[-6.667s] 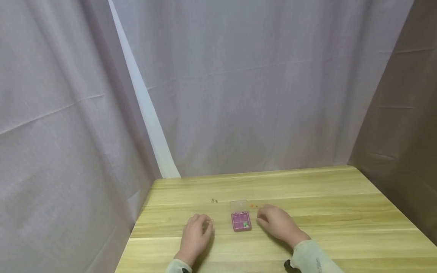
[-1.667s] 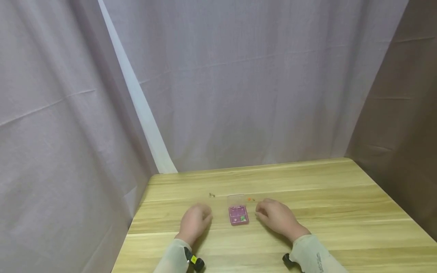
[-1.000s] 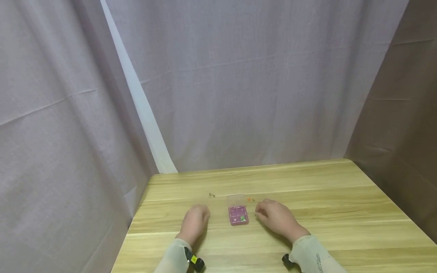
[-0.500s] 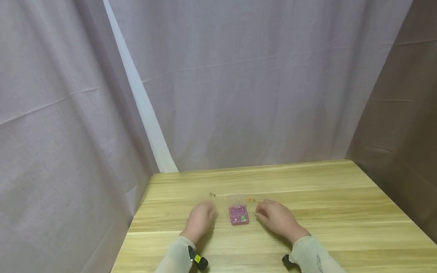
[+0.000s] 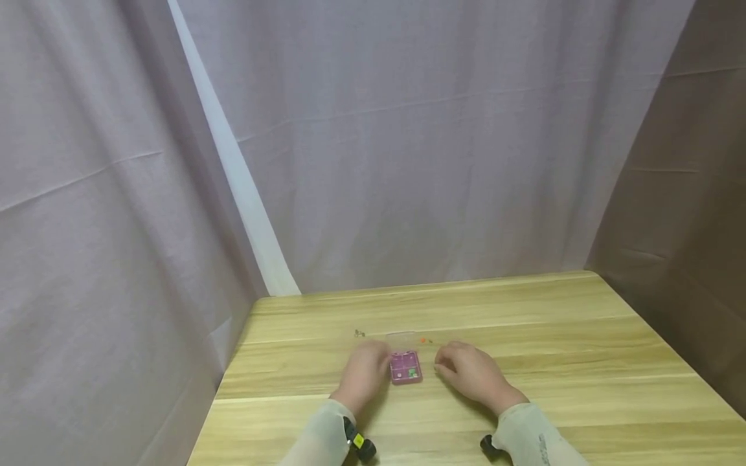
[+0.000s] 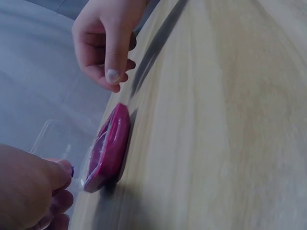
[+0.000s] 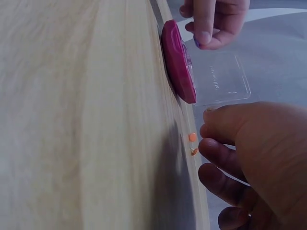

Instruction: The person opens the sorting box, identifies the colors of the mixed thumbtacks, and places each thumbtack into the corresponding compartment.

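Note:
A magenta pill box (image 5: 406,382) lies on the table with its clear lid (image 7: 223,79) swung back. Small green pieces (image 5: 412,373) sit in its front right compartment and a pale round piece (image 5: 399,375) in the front left. At the box's left edge, my left hand (image 5: 364,370) pinches a tiny dark blue piece (image 6: 72,171) between thumb and forefinger; its kind cannot be made out. To the right of the box, my right hand (image 5: 474,374) rests with fingers loosely bent and nothing between them, its thumb near the lid in the right wrist view.
An orange round piece (image 5: 423,340) and a smaller brownish bit (image 5: 430,341) lie right of the lid. Several small dark bits (image 5: 359,333) lie on the wooden table (image 5: 524,323) at the back left. Grey curtains (image 5: 437,162) hang around the table.
My left hand has moved right, up to the box's left edge. Since the oldest frame, a pale piece has appeared in the front left compartment. The right hand has stayed nearly still.

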Action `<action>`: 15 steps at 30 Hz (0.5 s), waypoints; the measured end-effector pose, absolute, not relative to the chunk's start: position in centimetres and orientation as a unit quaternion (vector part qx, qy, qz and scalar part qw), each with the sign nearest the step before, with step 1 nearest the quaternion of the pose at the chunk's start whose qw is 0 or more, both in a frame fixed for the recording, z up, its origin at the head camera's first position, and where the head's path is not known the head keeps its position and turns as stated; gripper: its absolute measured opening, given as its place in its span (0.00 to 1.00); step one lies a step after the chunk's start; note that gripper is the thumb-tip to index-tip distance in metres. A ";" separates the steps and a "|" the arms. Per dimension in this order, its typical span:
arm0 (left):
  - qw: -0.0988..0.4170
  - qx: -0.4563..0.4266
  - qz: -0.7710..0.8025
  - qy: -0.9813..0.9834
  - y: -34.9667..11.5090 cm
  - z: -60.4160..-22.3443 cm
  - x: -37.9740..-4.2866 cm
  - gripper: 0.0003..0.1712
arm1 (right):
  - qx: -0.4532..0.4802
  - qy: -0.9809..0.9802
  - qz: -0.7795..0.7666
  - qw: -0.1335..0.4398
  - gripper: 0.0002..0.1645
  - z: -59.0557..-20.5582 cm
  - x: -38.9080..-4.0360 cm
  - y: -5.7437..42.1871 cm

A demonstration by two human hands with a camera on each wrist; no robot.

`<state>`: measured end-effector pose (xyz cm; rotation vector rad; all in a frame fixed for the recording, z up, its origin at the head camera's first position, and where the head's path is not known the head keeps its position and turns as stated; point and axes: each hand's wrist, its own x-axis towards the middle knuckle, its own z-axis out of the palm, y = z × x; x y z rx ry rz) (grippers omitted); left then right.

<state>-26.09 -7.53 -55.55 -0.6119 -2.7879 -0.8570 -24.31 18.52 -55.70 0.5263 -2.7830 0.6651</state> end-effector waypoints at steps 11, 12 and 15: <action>0.124 -0.232 -0.242 -0.934 -6.6 -55.7 -26.0 0.06 | 0.176 -0.951 0.224 0.121 0.04 -56.0 -24.3 19.1; 0.125 -0.232 -0.242 -0.934 -6.5 -55.8 -26.0 0.06 | 0.175 -0.951 0.224 0.121 0.04 -56.0 -24.3 19.2; 0.117 -0.229 -0.245 -0.935 -6.5 -55.9 -25.9 0.05 | 0.172 -0.952 0.226 0.116 0.04 -56.0 -24.2 19.3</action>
